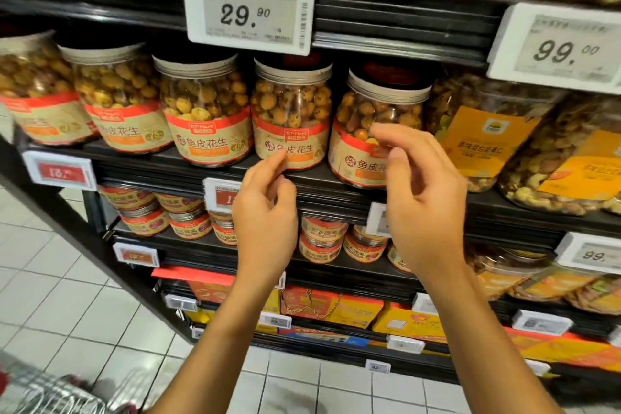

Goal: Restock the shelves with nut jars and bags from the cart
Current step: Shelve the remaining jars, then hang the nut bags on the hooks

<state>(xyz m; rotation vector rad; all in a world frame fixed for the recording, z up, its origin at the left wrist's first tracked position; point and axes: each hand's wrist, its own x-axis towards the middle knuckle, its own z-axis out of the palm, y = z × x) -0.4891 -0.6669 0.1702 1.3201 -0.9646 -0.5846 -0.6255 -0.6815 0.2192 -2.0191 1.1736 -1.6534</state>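
Note:
Several clear jars of coated peanuts with silver lids and red-and-tan labels stand in a row on the black shelf (161, 158). My left hand (265, 212) hovers just below and in front of one jar (291, 101), fingers loosely curled, holding nothing; its fingertip is near the label. My right hand (420, 191) is raised in front of the rightmost jar (379, 104), which leans slightly. Its fingers are relaxed and hold nothing, and it covers part of that jar's label.
Bags of mixed nuts (484, 134) fill the shelf to the right of the jars. Small tins (322, 239) sit on the shelf below, gift boxes (329, 306) lower still. Price tags (248, 10) hang from the shelf rails. A cart's wire rim (50, 393) shows at bottom left over the tiled floor.

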